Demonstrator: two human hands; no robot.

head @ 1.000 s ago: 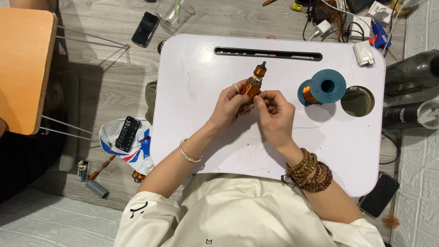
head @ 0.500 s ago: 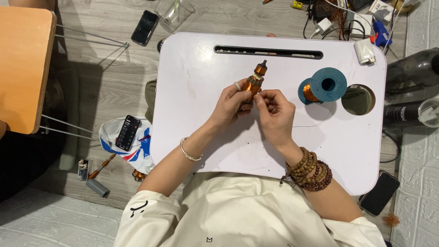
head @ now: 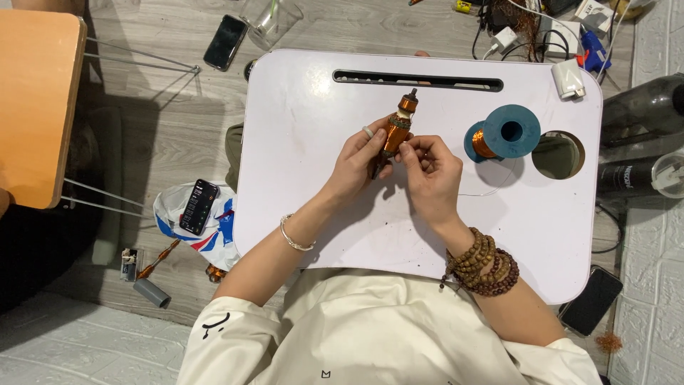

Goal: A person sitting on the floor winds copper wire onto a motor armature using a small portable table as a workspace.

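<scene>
My left hand (head: 360, 165) grips a copper-wound motor rotor (head: 396, 130) above the white lap table (head: 299, 128), its shaft pointing away from me. Fingertips of my right hand (head: 429, 175) pinch at the rotor's side, where a thin copper wire seems to run. That faint wire leads right over the table toward a blue spool (head: 502, 134) of copper wire lying near the table's round cup hole (head: 558, 155).
A long slot (head: 417, 80) runs along the table's far edge, with a white adapter (head: 568, 78) at the far right corner. Phones (head: 225, 41) (head: 199, 206) (head: 591, 299), a plastic bag (head: 214, 228), cables, bottles (head: 645, 107) and an orange stool (head: 35, 107) lie around on the floor.
Both hands stay in nearly the same place on the rotor; my right fingers shift slightly along its side.
</scene>
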